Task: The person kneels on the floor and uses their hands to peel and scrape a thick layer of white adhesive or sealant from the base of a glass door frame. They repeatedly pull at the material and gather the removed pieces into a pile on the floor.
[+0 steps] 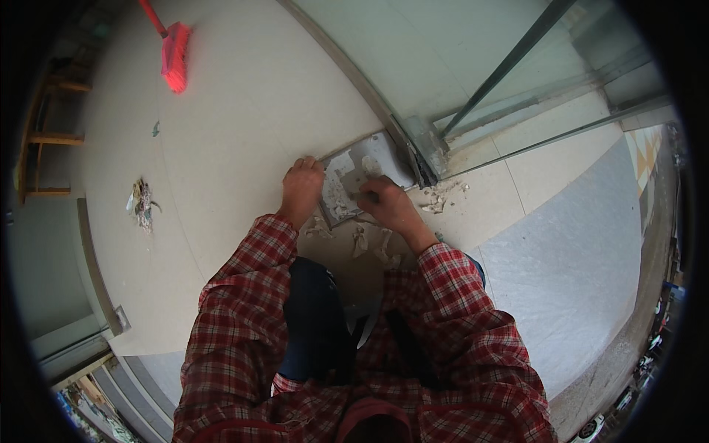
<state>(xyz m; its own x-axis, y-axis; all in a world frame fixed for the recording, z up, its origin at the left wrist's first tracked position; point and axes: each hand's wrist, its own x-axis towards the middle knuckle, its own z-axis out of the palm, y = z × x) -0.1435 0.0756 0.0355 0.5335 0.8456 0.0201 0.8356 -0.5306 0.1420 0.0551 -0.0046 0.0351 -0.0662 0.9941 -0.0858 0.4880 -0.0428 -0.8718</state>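
A grey rectangular panel (352, 180) lies on the tiled floor beside the foot of a glass partition, its face patchy with white crusted residue (337, 178). My left hand (303, 188) rests at the panel's left edge, fingers curled against the rim. Above the panel's lower right part, my right hand (391, 206) grips a small dark-handled tool (370, 196); its working end is too small and blurred to name. A pale lump (370, 165) sits on the panel just beyond that hand. Curled off-white scraps (360, 241) lie on the floor between the panel and my knees.
A metal-edged glass partition (412, 138) borders the panel on the right. More crumbs (437, 204) lie right of my right hand. A red broom (175, 58) stands at the upper left, with a small debris pile (142, 205) below it. A wooden frame (55, 138) is far left.
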